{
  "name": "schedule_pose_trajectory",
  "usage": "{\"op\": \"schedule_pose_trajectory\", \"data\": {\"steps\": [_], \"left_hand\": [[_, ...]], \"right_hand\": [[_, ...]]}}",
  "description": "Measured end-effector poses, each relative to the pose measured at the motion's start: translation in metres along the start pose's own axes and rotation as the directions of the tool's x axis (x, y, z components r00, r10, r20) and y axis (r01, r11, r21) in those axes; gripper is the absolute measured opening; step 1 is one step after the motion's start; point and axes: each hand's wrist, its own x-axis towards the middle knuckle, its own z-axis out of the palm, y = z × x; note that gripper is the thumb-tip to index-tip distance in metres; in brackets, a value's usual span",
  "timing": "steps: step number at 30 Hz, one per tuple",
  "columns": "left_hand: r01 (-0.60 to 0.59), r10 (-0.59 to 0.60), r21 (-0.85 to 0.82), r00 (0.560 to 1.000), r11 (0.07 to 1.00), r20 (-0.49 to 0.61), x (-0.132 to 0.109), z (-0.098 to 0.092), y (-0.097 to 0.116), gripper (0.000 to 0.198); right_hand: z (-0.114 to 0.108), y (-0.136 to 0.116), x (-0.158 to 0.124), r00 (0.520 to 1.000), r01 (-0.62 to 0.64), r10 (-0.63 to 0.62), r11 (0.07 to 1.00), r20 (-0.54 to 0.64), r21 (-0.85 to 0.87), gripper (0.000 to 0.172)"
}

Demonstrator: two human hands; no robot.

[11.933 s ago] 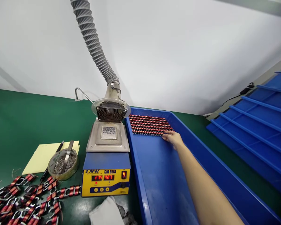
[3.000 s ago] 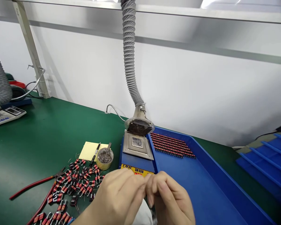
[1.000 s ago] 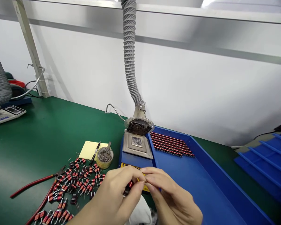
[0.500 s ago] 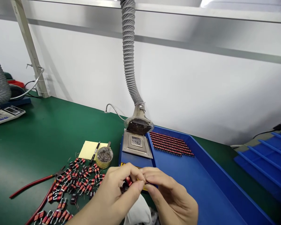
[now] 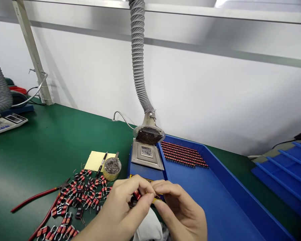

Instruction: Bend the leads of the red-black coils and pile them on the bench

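Observation:
My left hand (image 5: 129, 204) is closed in a pinch on a small red-and-black wire-wound coil (image 5: 137, 194), mostly covered by my fingers. My right hand (image 5: 182, 207) meets it fingertip to fingertip, thumb and forefinger pinched around what looks like the coil's thin lead wire (image 5: 158, 196). How the wire ends is hidden. Both hands are held in front of a blue solder pot (image 5: 146, 160) with a steel top. Left of them, many similar red-and-black coils (image 5: 86, 194) lie loose on the green table.
Red-handled pliers (image 5: 35, 199) lie at the left by the coils. A tub of grey bits (image 5: 112, 169), a pen (image 5: 101, 164) and yellow paper (image 5: 93, 160) sit behind. Coils in rows (image 5: 183, 154) fill the back of a blue tray (image 5: 230, 201). An extraction hose (image 5: 137, 60) hangs above the pot.
My right hand has shifted slightly left and its fingers have turned at the coil's wire. My left hand keeps its hold on the coil, almost unmoved.

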Motion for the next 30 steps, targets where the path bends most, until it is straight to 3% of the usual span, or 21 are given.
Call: {"op": "schedule_pose_trajectory", "data": {"steps": [2, 4, 7, 9, 13, 15, 19, 21, 24, 26, 30], "left_hand": [[0.081, -0.08, -0.062, 0.997, 0.995, 0.02, 0.0, -0.001, 0.001, 0.017], [0.089, -0.085, -0.105, 0.996, 0.991, 0.036, 0.001, 0.0, 0.002, 0.017], [0.083, -0.077, -0.104, 0.995, 0.991, 0.056, 0.002, 0.001, 0.002, 0.018], [0.092, -0.087, -0.08, 0.994, 0.993, 0.064, 0.002, 0.001, 0.002, 0.018], [0.153, -0.149, -0.141, 0.988, 0.978, 0.043, 0.002, -0.002, -0.001, 0.015], [0.179, -0.171, -0.297, 0.984, 0.938, 0.052, 0.002, -0.002, -0.006, 0.008], [0.159, -0.138, -0.573, 0.987, 0.804, 0.08, 0.001, 0.001, -0.016, 0.036], [0.142, -0.141, -0.565, 0.989, 0.813, 0.046, 0.0, 0.003, -0.018, 0.042], [0.185, -0.182, -0.511, 0.982, 0.84, 0.057, 0.002, 0.004, -0.019, 0.047], [0.214, -0.214, -0.516, 0.975, 0.83, 0.06, 0.006, 0.002, -0.019, 0.042], [0.197, -0.279, -0.553, 0.958, 0.809, -0.067, 0.013, -0.005, -0.022, 0.011]], "right_hand": [[0.003, 0.001, -0.001, 0.995, 0.101, -0.101, 0.994, -0.01, -0.042, 0.016], [0.007, 0.002, -0.003, 0.986, 0.168, -0.168, 0.985, -0.019, -0.039, 0.017], [0.008, 0.002, -0.003, 0.995, 0.076, -0.077, 0.997, -0.069, -0.02, 0.011], [0.004, 0.0, -0.002, 0.989, -0.003, 0.011, 0.998, -0.148, 0.058, 0.019], [-0.006, 0.0, 0.001, 0.953, 0.024, 0.0, 0.997, -0.302, 0.076, 0.017], [-0.005, 0.004, 0.002, 0.974, -0.027, 0.037, 0.998, -0.225, 0.049, 0.014], [0.014, 0.014, 0.0, 0.972, -0.184, 0.223, 0.923, -0.079, 0.337, 0.013], [0.026, 0.016, -0.001, 0.95, -0.257, 0.311, 0.834, -0.03, 0.488, 0.007], [0.037, 0.018, -0.004, 0.907, -0.355, 0.42, 0.724, 0.029, 0.592, 0.026], [0.039, 0.021, -0.005, 0.886, -0.362, 0.463, 0.698, -0.004, 0.618, 0.026], [0.035, 0.031, -0.005, 0.915, -0.311, 0.397, 0.805, -0.069, 0.506, 0.018]]}}
